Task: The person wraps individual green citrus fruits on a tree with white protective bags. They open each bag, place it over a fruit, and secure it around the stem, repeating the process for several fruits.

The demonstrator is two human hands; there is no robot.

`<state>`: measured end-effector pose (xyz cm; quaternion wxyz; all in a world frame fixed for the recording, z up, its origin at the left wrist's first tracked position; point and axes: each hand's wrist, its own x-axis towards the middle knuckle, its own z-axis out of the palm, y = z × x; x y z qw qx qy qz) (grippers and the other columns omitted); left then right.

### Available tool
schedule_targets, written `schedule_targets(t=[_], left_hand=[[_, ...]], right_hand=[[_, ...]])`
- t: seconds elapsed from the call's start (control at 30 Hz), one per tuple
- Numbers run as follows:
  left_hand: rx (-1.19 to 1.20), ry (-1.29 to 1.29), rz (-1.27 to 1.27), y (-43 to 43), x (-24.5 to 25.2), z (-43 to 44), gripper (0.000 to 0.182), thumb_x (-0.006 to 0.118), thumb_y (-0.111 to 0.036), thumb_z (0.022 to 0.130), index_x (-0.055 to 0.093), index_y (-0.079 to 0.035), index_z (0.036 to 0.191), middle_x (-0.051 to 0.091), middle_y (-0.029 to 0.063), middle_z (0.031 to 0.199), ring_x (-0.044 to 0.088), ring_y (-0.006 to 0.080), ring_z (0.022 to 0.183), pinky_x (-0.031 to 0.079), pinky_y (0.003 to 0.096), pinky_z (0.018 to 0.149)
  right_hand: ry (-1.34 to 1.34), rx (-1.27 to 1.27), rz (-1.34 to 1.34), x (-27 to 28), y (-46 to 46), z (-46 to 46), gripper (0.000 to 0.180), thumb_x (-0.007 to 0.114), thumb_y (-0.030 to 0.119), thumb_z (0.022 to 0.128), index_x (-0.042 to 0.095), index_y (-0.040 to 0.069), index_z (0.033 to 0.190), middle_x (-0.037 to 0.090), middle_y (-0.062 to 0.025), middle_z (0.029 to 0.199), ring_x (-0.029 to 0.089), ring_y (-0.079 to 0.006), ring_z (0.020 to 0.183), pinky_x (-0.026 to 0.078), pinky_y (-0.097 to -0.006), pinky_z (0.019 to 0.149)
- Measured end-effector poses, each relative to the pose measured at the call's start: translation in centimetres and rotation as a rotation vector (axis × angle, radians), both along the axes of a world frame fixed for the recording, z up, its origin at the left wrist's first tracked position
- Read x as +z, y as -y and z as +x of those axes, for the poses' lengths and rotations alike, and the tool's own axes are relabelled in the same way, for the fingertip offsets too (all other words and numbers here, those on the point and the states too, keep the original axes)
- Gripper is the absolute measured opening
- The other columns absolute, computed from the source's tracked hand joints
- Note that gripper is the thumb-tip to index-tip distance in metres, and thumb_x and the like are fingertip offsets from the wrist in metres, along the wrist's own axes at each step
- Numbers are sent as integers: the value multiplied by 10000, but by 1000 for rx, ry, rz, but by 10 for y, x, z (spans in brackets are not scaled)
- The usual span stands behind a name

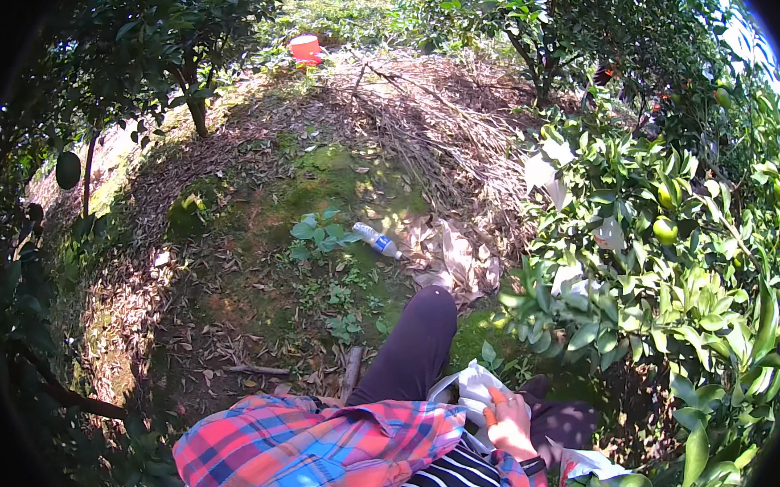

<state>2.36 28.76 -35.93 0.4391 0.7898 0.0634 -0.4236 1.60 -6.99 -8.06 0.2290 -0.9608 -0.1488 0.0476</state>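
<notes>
My right hand [511,426] is closed around the edge of a white bag [478,385], which lies bunched in front of my striped top. A dark band circles that wrist. Only a sliver of my left hand [332,402] shows beside the raised knee, past the plaid sleeve; its fingers are hidden. Right of my right forearm, another white bag [591,480] with red print sits among leaves of the citrus tree [600,310]. Higher on this tree, green citrus fruit [665,230] and more white bags [540,172] show among the foliage.
A plastic bottle [378,240] lies on mossy ground beyond my knee [432,306], beside crumpled pale sheeting [459,258]. Dry branches [437,132] are heaped farther up. A red container [306,49] stands at the back. A short stick [352,368] lies near my leg; trees flank both sides.
</notes>
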Motion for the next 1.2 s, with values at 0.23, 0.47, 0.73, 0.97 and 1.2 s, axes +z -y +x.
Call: schedule_targets(t=[0.23,0.47,0.73,0.97,1.2], left_hand=[[-25,-1,-20,-18,4,-7,90,632,-105,783,673,-35,822,657,59,735,614,150,646,489,293,566],[126,-102,-52,-54,14,-23,119,632,-122,796,666,-33,866,653,56,736,607,150,614,478,287,532],[255,-130,-251,-83,8,-34,157,633,-141,809,657,-30,917,649,54,738,599,151,577,466,281,494],[243,-29,-54,-68,64,36,144,646,-142,866,633,-24,948,639,4,776,587,81,636,480,236,539],[589,748,-462,12,197,183,141,539,-75,913,626,-24,1011,647,23,834,585,74,691,474,200,629]], right_hand=[[-85,-332,288,-18,11,-10,340,564,140,862,563,-39,1151,591,-238,1029,582,-376,956,468,-419,822],[-388,-370,124,2,1,-28,303,623,204,738,646,53,1000,650,-134,891,629,-300,830,496,-397,723],[159,-52,174,9,-2,-51,150,661,68,645,670,39,792,632,-124,715,634,-288,666,504,-355,609],[-66,-181,163,87,-7,-51,146,673,106,740,693,22,857,641,-167,758,639,-290,701,485,-354,627],[300,-181,478,182,-35,-4,251,806,128,647,583,13,666,529,-43,594,489,-131,514,366,-265,482]])
